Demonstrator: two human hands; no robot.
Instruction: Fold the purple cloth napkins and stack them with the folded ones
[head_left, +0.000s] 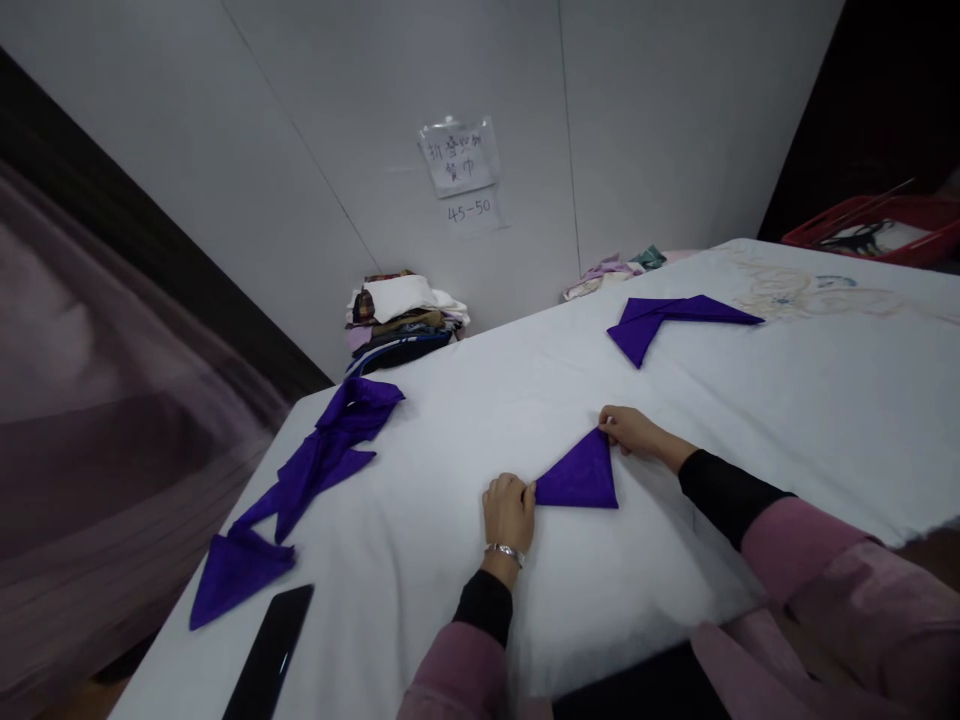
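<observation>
A purple cloth napkin, folded into a triangle, lies on the white-covered table. My left hand, with a bracelet at the wrist, pinches its left corner. At the upper right corner, my right hand grips the cloth between thumb and fingers. Beyond it rests a second folded purple napkin, bent into an angled shape. To the left, several loose purple napkins sprawl in a crumpled line along the table's left side.
A black phone lies near the left front edge. Behind the table, a stack of folded cloths stands against the wall, with more cloths to its right. A red basket sits at the far right. Paper signs hang on the wall.
</observation>
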